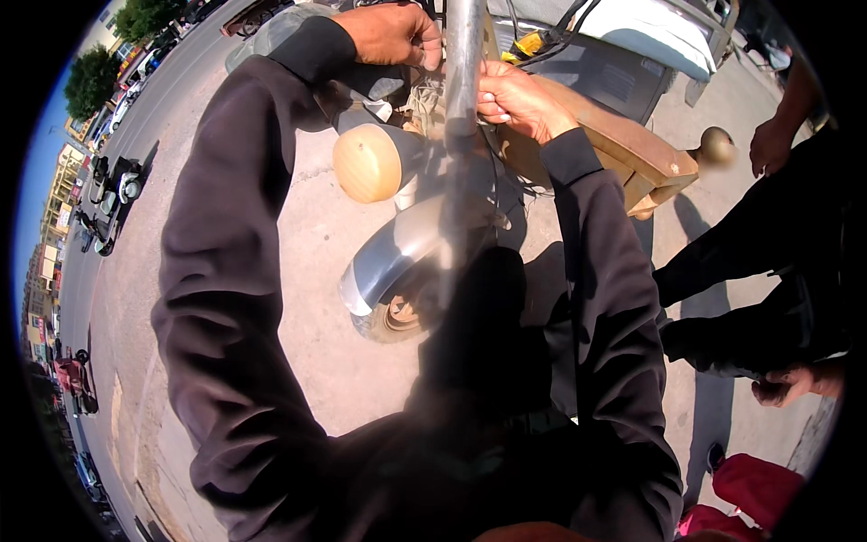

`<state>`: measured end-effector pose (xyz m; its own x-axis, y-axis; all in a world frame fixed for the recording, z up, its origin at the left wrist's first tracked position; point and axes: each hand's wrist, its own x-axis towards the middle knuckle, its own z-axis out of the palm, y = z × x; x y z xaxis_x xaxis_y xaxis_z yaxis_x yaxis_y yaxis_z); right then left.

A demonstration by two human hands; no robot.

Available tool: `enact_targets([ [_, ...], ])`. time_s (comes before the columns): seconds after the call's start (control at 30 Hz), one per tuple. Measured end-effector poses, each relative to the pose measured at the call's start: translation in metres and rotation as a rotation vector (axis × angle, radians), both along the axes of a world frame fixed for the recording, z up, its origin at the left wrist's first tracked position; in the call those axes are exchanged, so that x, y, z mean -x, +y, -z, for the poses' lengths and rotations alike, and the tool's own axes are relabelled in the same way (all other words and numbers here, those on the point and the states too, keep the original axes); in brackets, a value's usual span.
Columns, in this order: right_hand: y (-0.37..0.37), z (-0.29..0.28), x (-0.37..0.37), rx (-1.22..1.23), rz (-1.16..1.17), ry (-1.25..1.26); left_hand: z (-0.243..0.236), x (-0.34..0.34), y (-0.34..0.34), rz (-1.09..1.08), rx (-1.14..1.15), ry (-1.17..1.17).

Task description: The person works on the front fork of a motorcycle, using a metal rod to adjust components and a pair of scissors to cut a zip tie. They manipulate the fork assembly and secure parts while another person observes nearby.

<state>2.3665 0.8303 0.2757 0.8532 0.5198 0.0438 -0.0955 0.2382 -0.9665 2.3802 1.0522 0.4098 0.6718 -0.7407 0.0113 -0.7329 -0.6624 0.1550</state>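
Observation:
Both my arms reach forward to the front of a vehicle with one visible wheel. My left hand [393, 34] is closed in a pinch on the left of an upright metal pole [462, 72]. What its fingertips hold is too small to make out. On the pole's other side my right hand [522, 101] has its thumb and fingers pressed together, and what is in them is hidden. A bundle of thin pale wires [424, 107] hangs just below and between the hands. Under it sits a round, yellowish headlight [368, 163].
A shiny front fender [402, 244] curves over the wheel [388, 327]. To the right lies a brown panel [601, 131]; behind it are dark cables [564, 41] with a yellow piece. Two people [754, 271] [759, 488] are close on my right. Parked scooters [113, 190] line the road.

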Motion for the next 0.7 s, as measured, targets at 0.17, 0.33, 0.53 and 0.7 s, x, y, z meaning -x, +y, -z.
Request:
enact_targets([
  [0.17, -0.003, -0.011, 0.004, 0.125, -0.017, -0.07, -0.003, -0.002, 0.004, 0.067, -0.04, -0.135],
  [0.33, -0.002, -0.003, 0.005, 0.068, -0.001, -0.06, -0.012, 0.0, 0.002, -0.046, -0.172, -0.162],
  [0.53, 0.003, -0.004, 0.006, -0.078, 0.02, -0.013, -0.042, 0.042, 0.001, -0.187, -0.027, -0.26],
  [0.7, 0.014, -0.014, 0.016, 0.021, 0.085, -0.037, -0.047, 0.019, 0.014, -0.198, 0.066, 0.014],
])
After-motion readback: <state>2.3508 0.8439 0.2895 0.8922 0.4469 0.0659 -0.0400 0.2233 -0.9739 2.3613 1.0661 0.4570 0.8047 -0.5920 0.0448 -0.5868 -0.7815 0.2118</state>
